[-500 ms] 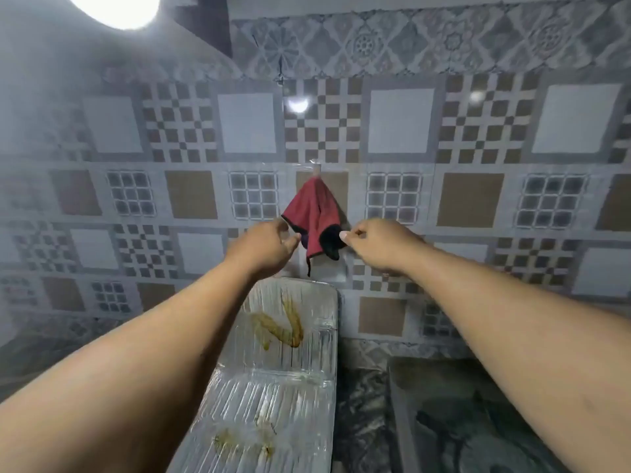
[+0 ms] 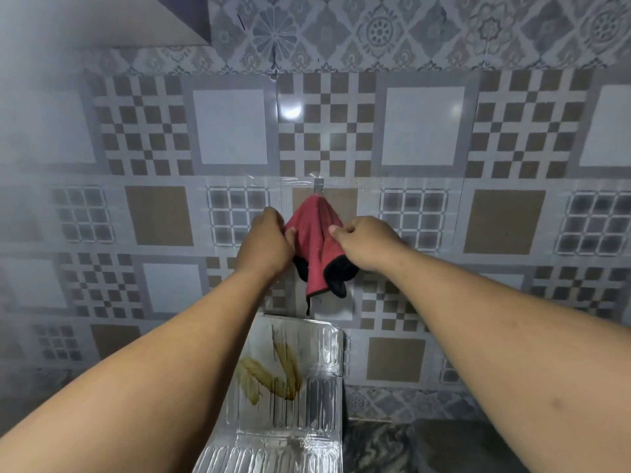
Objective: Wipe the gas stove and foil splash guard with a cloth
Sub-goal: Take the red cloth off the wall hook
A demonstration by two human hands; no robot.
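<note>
A red cloth (image 2: 316,240) with black trim hangs from a small hook (image 2: 318,186) on the tiled wall. My left hand (image 2: 266,245) pinches its left edge, and my right hand (image 2: 367,242) pinches its right edge, so the cloth is spread between them. Below the cloth stands the foil splash guard (image 2: 307,397), ribbed and shiny, with yellow-brown grease streaks on its upper panel. The gas stove is not in view.
The patterned tile wall (image 2: 423,128) fills the view behind the cloth. A dark marbled counter (image 2: 375,445) lies at the bottom right beside the foil guard. A grey slab or lid (image 2: 471,448) sits on it further right.
Both hands have closed in on the cloth's side edges and grip it higher up. The view has moved closer to the wall, and the ceiling lamp is out of frame.
</note>
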